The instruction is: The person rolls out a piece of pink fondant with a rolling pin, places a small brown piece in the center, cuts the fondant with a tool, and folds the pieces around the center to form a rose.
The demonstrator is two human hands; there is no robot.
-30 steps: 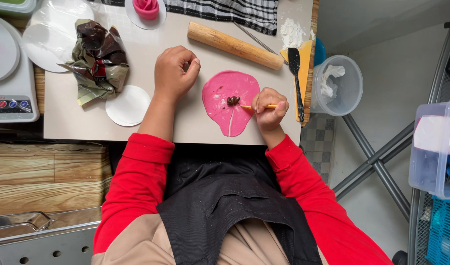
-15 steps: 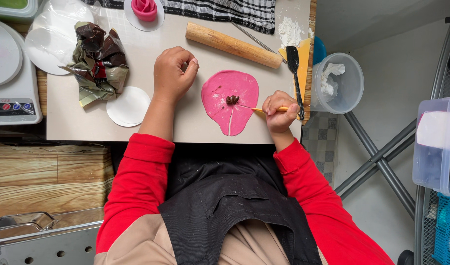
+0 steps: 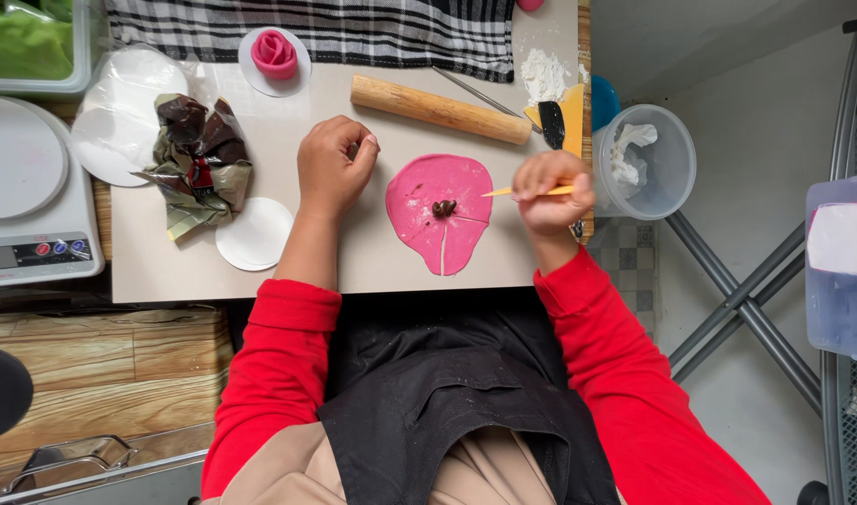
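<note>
While you sit at the beige work board [image 3: 260, 271], seen from above, your right hand [image 3: 552, 194] is closed around a thin yellow-tipped stick tool [image 3: 527, 191], its point aimed left and hovering just off the right edge of a flat pink dough disc [image 3: 440, 213]. That disc lies on the board directly in front of you, between your two hands, with a small dark lump of filling [image 3: 443, 208] at its centre and cut lines running out from it, one straight toward you. Your left hand [image 3: 333, 166] rests as a loose fist on the board just left of the disc, holding nothing that shows.

Risks, as a judgement: nothing pins the dough, so a dragging stroke could pull or wrinkle the thin sheet or tear a cut too far. A stroke reaching the centre could smear the filling. The wooden rolling pin [image 3: 440, 109] lies just beyond the disc; a lifted wrist could nudge it rolling. The crumpled dark wrapper [image 3: 196, 161] and finished pink rose [image 3: 274, 53] sit well apart to your left.
</note>
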